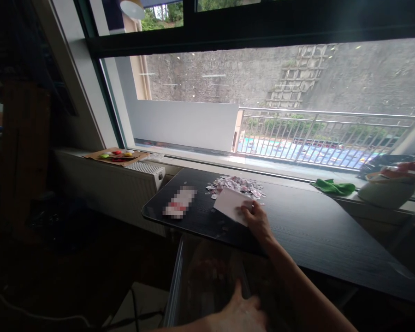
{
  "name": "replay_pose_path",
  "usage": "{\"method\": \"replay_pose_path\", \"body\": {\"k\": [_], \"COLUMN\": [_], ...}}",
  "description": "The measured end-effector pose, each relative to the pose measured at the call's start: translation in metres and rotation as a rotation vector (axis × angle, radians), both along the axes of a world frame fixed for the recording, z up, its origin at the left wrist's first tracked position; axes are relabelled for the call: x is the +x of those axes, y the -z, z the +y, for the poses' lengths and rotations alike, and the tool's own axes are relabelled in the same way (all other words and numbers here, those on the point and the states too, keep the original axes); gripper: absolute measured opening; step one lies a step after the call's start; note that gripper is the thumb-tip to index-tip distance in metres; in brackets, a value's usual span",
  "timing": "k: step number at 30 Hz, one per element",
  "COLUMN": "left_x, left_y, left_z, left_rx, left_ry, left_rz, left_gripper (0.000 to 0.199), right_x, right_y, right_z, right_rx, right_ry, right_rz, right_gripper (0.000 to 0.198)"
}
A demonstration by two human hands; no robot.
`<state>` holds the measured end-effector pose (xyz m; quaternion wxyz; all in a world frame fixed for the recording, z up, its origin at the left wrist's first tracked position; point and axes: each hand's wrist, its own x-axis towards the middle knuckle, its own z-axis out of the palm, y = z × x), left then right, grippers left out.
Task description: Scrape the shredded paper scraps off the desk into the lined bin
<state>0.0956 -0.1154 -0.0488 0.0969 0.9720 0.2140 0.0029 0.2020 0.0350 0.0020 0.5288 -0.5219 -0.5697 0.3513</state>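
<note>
My right hand (257,219) is closed on a white sheet of paper or thin card (230,206), gripping its near right corner over the dark table (297,221). The sheet slants in front of a pile of small paper scraps (238,183) and hides part of it. Low in the view, my left hand (242,311) is somewhat blurred, with its index finger stretched out and nothing visible in it. It is over a dim, see-through bin or drawer (177,281) below the table edge, whose contents are too dark to name.
A pixelated item (180,202) lies at the table's left end. Behind are a window ledge with a green cloth (334,186) and a pale pot (387,191). At left, a radiator (114,184) bears a brown board (114,157) with colourful items. Cardboard (24,157) stands far left.
</note>
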Motion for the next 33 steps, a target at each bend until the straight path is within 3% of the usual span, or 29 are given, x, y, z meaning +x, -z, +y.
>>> {"method": "replay_pose_path", "body": {"k": [7,16,19,25,30,33], "left_x": [-0.003,-0.004,-0.005,-0.005,-0.006,-0.008], "left_y": [-0.008,-0.010,-0.015,-0.035,-0.040,-0.041], "left_z": [-0.001,-0.003,-0.005,-0.008,-0.008,-0.009], "left_rx": [-0.034,-0.013,-0.009,-0.051,-0.051,-0.023], "left_ry": [0.019,0.020,0.026,0.023,0.022,0.026], "left_rz": [-0.006,0.045,0.048,0.147,0.137,0.104], "left_gripper": [0.020,0.014,0.013,0.015,0.016,0.015], "right_x": [0.009,0.060,0.062,0.053,0.060,0.062], "right_y": [-0.002,0.004,0.008,0.005,-0.002,-0.004], "right_z": [-0.013,-0.032,-0.040,-0.051,-0.057,-0.062], "right_rx": [-0.072,-0.106,-0.128,-0.146,-0.182,-0.211], "right_ry": [-0.133,0.184,0.189,0.059,0.153,0.128], "right_rz": [0.060,-0.027,-0.053,0.054,0.069,0.077], "right_gripper": [0.029,0.028,0.025,0.023,0.025,0.022]}}
